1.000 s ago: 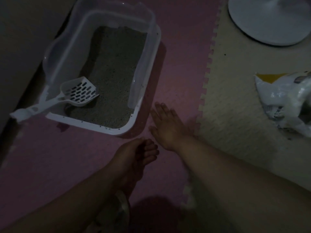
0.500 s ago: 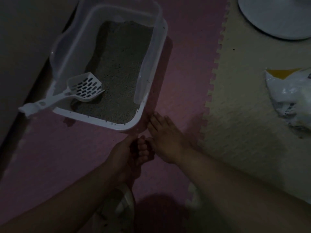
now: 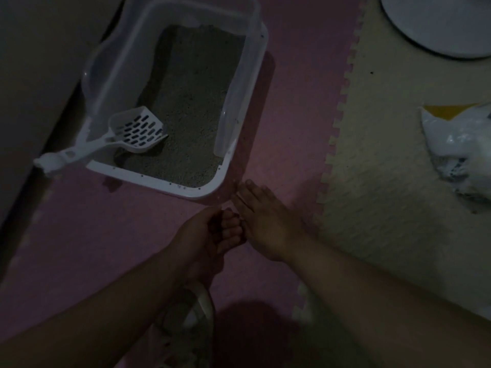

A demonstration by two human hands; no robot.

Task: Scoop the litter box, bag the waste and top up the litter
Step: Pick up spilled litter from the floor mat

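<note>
Litter box [image 3: 240,83], a white tray with a translucent raised rim, sits on the pink foam mat [image 3: 66,235] at the upper left, its long axis running from the near edge away toward the top of the view, its far end tilted slightly rightward. Grey litter [image 3: 191,110] covers its floor. At its near left corner a white slotted scoop [image 3: 138,130] rests with its blade on the litter and its handle lying over the rim, pointing down and left toward a dark wall. Just below the box's near right corner the left hand [image 3: 210,235] has its fingers curled inward, palm up; whether they hold anything cannot be told in the dim light. Touching it, the right hand [image 3: 263,221] lies flat and relaxed on the mat, fingertips nearly at the box corner. Further right, a cream foam mat [image 3: 385,168] interlocks with the pink one. On it lies a crumpled white bag [image 3: 457,147] with a yellow patch; its print is unreadable. A round white base [image 3: 435,22] stands at the upper right.
</note>
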